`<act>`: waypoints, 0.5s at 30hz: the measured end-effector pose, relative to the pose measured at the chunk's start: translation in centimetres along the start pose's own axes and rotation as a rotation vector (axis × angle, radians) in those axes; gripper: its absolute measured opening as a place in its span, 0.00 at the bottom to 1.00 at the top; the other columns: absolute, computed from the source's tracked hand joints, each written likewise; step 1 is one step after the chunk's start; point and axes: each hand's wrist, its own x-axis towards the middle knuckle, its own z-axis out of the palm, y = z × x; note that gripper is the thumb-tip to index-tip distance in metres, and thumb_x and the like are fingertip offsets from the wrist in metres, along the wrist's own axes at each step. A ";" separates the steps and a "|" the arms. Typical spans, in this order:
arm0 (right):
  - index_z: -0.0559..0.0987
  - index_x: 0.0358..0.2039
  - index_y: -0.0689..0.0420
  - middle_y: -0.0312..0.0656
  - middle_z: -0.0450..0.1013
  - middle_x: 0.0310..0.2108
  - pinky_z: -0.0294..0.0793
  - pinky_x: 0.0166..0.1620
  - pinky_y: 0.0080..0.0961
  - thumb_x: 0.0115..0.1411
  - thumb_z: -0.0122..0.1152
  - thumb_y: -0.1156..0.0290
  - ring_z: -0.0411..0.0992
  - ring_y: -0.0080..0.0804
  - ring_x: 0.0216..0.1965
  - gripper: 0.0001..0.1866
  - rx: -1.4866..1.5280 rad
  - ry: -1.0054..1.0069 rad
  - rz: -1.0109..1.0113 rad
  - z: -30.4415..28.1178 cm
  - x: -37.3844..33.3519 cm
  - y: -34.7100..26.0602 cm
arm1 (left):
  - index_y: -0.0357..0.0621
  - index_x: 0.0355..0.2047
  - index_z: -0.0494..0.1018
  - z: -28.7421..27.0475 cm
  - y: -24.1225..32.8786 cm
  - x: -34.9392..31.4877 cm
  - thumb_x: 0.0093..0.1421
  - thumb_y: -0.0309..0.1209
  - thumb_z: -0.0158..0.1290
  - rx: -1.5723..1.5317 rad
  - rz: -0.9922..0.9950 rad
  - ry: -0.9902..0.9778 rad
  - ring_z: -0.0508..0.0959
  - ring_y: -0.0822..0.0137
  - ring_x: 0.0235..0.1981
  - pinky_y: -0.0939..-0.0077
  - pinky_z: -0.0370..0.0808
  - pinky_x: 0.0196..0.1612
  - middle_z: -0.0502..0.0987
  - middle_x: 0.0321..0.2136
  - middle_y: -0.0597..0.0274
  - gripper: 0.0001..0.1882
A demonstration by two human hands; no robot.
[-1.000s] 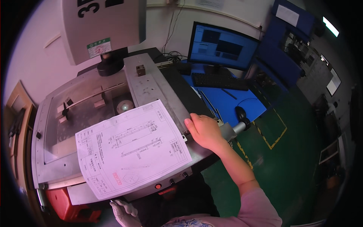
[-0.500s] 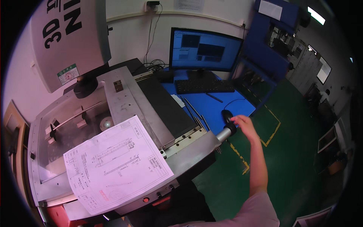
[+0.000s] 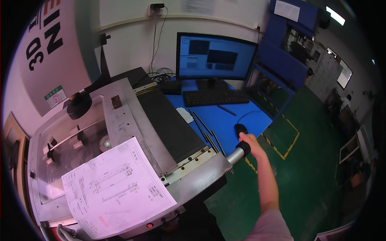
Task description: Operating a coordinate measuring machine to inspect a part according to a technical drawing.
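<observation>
My right hand [image 3: 250, 143] reaches over to the black computer mouse [image 3: 240, 129] on the blue desktop. Its fingers bend at the mouse's near end and appear to grip it. Just below the wrist is the black end knob [image 3: 243, 148] of a metal handle on the measuring machine. At the lower left edge a greyish, finger-like shape [image 3: 66, 232] beside the machine may be my left hand; its fingers do not show clearly. A printed technical drawing [image 3: 120, 193] lies across the machine's glass stage [image 3: 72, 176].
A monitor [image 3: 217, 56] and keyboard [image 3: 216, 97] stand on the blue desk [image 3: 257, 120]. Several thin dark rods [image 3: 207, 130], a pen [image 3: 226, 110] and a white scrap [image 3: 184, 115] lie there too. The machine's tall white head [image 3: 52, 60] rises at left; a blue frame [image 3: 281, 60] stands at right.
My right hand has moved from beside the mouse onto its near end. The view has shifted slightly, and the greyish shape has appeared at the lower left.
</observation>
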 end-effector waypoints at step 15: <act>0.69 0.15 0.56 0.33 0.63 0.14 0.59 0.22 0.16 0.51 0.44 0.57 0.60 0.18 0.17 0.17 0.027 -0.078 0.062 0.3 -0.4 2.2 | 0.31 0.29 0.68 1.2 0.5 -0.4 0.50 0.26 0.43 0.295 -0.117 -0.174 0.69 0.66 0.27 0.79 0.67 0.29 0.71 0.28 0.53 0.09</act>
